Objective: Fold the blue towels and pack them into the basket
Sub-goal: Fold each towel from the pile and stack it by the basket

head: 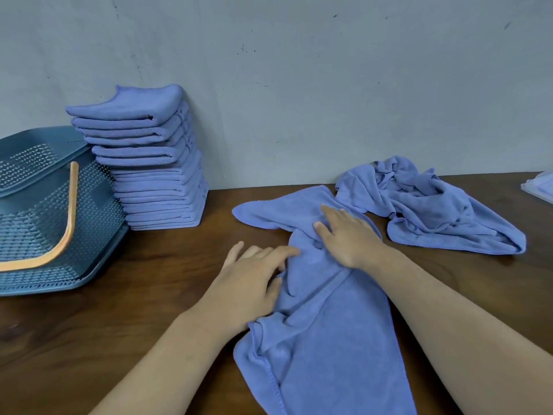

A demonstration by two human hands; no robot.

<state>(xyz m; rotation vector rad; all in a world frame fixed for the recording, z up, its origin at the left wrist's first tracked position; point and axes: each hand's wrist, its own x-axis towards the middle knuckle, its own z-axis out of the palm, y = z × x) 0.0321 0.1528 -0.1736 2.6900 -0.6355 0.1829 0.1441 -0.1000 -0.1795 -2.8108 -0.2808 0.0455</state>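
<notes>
A blue towel (323, 339) lies rumpled and stretched out on the brown table, from the near edge toward the wall. My left hand (251, 280) rests flat at its left edge with straight fingers touching the cloth. My right hand (347, 235) lies on the towel's upper part, fingers spread and pressing into a fold. A second blue towel (428, 208) sits crumpled to the right by the wall. A tall stack of folded blue towels (155, 163) leans against the wall at the left. The teal perforated basket (39, 214) with an orange handle lies tipped beside the stack.
The grey wall runs along the table's far edge. A pale object (540, 187) shows at the far right edge, cut off by the frame. Bare brown table (149, 280) lies between the basket and the towel under my hands.
</notes>
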